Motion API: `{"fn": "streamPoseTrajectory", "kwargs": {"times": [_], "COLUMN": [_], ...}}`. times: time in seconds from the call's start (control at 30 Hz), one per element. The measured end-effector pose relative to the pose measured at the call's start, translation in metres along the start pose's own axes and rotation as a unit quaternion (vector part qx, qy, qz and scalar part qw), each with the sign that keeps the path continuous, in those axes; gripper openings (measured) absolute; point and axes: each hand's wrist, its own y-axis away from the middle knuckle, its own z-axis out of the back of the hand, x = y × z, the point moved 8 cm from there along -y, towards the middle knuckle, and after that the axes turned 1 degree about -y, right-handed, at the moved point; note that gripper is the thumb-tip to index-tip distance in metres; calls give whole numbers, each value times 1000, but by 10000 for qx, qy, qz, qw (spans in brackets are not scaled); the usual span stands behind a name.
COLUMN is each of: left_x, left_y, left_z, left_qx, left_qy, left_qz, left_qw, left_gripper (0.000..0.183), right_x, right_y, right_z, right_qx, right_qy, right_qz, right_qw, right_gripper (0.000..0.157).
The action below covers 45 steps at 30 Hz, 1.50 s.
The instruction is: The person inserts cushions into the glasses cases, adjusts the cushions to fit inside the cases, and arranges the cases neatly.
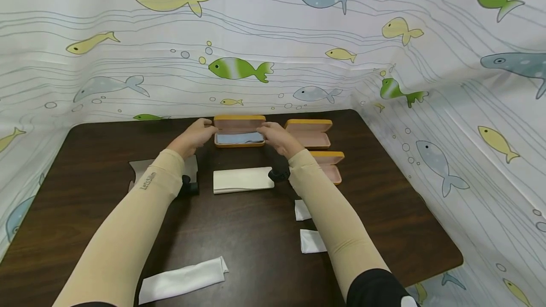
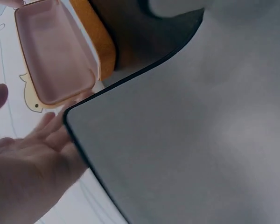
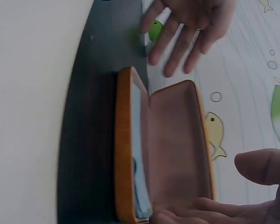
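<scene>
Between both hands, open orange case [image 1: 239,131] lies crosswise, lid seemingly rearward.

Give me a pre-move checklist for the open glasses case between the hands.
1. Glasses case lid up: ok.
2. Blue cloth lying inside the case: ok.
3. Left hand at the case's left end, fingers straight: ok.
4. Right hand at its right end: ok; contact with the lid: cannot tell.
5. White pouch lies apart, nearer the person: ok.
6. Glasses inside the case: cannot tell.
</scene>
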Motion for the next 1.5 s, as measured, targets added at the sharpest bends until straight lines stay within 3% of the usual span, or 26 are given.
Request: {"fn": "streamPoseTrajectory", "kwargs": {"times": [0.1,0.23,0.43,0.57,0.77,1.03,1.17,1.33,1.5], "left_x": [-8,-19,-21,-18,-17,-18,-14,-12,-12], "left_y": [1,1,-4,-2,-5,-9,-9,-8,-7], "left_z": [2,-1,-8,-4,3,3,1,2,7], "left_qx": [-204,-190,-113,-269,-662,-1474,-1522,-1433,-1736], "left_qy": [-203,-345,-975,-1339,-1096,-994,-959,-957,-1074], "left_qz": [-155,-341,-601,-641,-728,-812,-739,-763,-791], "left_qw": [9995,9986,9934,9885,9891,9807,9809,9821,9757], "left_gripper": [70,72,72,66,55,45,45,45,35], "right_x": [-3,-7,-3,7,11,19,20,17,17], "right_y": [-3,-6,-5,-3,-12,-19,-23,-22,-20], "right_z": [-4,-4,13,18,15,19,14,15,15], "right_qx": [147,89,-723,-1031,-946,-1659,-1695,-1911,-2007], "right_qy": [-101,-109,-406,-105,585,1119,1351,1309,1299], "right_qz": [-54,-110,283,559,494,604,767,931,1040], "right_qw": [9998,9998,9961,9930,9926,9779,9732,9683,9654], "right_gripper": [59,56,46,47,53,46,44,30,20]}}
